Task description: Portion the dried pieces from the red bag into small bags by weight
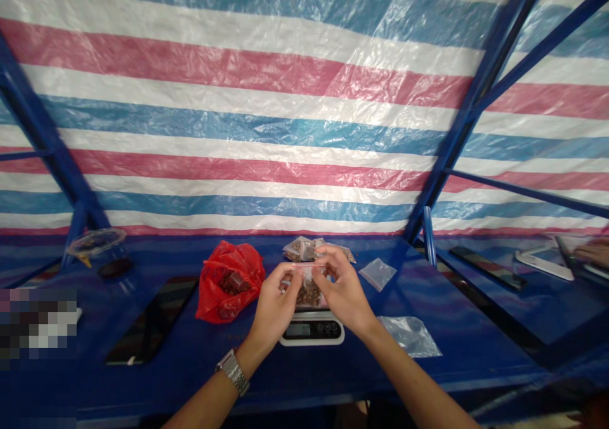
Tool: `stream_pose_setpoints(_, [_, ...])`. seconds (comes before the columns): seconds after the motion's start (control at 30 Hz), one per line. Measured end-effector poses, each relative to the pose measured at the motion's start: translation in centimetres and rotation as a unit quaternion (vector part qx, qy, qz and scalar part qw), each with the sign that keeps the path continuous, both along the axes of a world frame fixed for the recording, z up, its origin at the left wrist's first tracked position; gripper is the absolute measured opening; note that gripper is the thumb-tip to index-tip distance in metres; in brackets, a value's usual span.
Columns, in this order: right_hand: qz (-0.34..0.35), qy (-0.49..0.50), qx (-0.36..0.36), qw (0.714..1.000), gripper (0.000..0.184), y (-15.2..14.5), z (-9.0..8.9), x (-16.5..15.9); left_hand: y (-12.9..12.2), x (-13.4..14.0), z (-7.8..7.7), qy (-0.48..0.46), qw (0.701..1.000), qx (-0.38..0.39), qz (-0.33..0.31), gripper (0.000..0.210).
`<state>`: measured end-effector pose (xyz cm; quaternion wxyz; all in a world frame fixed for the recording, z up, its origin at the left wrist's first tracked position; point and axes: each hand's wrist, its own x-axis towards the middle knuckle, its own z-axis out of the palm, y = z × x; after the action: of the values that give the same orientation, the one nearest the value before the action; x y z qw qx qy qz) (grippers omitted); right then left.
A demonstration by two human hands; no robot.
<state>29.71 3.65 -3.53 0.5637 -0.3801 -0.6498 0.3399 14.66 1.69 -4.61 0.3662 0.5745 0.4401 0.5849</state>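
Striped tarpaulin (pixel 266 118) backs a blue table (pixel 200 349); left hand (pixel 277 299) and right hand (pixel 343 292) pinch the top edge of a filled zip-lock bag (pixel 309 294) over a digital scale (pixel 311 330), near a red plastic bag (pixel 210 292)

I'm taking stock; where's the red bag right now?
In the head view, the red bag sits on the blue table, left of centre, between the black flat object and the left hand.

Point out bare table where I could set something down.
Blue table lies bare between the black slab, red bag and wristwatch, and right of the larger flat clear bag. Crowded around the left hand and right hand: red bag left, scale below, filled bags beyond.
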Motion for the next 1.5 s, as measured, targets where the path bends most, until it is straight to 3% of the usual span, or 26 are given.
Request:
stream_pose_setpoints(0.23, [0.05, 0.011, -0.015, 0.999, 0.04, -0.2, -0.6, -0.5, -0.1, -0.3, 0.0, 0.013, 1.0, -0.007, -0.019, 0.031])
stream_pose_setpoints(0.43, [0.025, 0.0, 0.013, 1.0, 0.034, -0.2, 0.6, -0.6, -0.1, -0.9, 0.6, 0.048, 0.999, 0.0, -0.009, 0.031])
stream_pose_setpoints(0.5, [-0.021, -0.024, 0.035, 0.999, 0.032, 0.1, 1.3, 0.0, -0.1, -1.0, 0.7, 0.052, 0.998, 0.01, 0.017, 0.036])
stream_pose_setpoints(0.6, [-0.17, -0.089, 0.067, 0.979, 0.025, 0.9, 2.0, 1.7, -0.3, -1.2, 0.6, 0.048, 0.995, 0.027, 0.084, 0.046])
stream_pose_setpoints(0.67, [-0.265, -0.11, 0.069, 0.956, 0.026, 1.7, 1.7, 2.9, -0.4, -1.5, 0.5, 0.06, 0.992, 0.025, 0.11, 0.049])
stream_pose_setpoints(0.73, [-0.299, -0.101, 0.053, 0.947, 0.031, 2.7, 1.0, 4.0, -0.6, -1.9, 0.5, 0.079, 0.99, 0.023, 0.112, 0.05])
stream_pose_setpoints(0.9, [-0.199, -0.118, 0.013, 0.973, 0.041, 4.9, -1.5, 6.8, -1.4, -3.2, 0.9, 0.102, 0.986, 0.017, 0.13, 0.052])
stream_pose_setpoints(1.07, [-0.286, -0.281, -0.017, 0.916, 0.032, 5.3, -2.8, 11.5, -2.2, -4.8, 1.1, 0.124, 0.983, 0.033, 0.134, 0.051])
stream_pose_setpoints(1.23, [-0.242, -0.428, -0.09, 0.866, 0.029, 4.6, -4.6, 14.2, -2.6, -6.4, 0.9, 0.154, 0.978, 0.043, 0.138, 0.05])
stream_pose_setpoints(1.37, [-0.249, -0.393, -0.084, 0.881, 0.024, 4.3, -4.8, 14.3, -2.6, -6.6, 0.8, 0.163, 0.973, 0.053, 0.151, 0.048])
stream_pose_setpoints(1.5, [-0.268, -0.26, -0.056, 0.926, 0.023, 3.6, -2.5, 13.0, -2.5, -5.9, 0.5, 0.187, 0.969, 0.087, 0.136, 0.039])
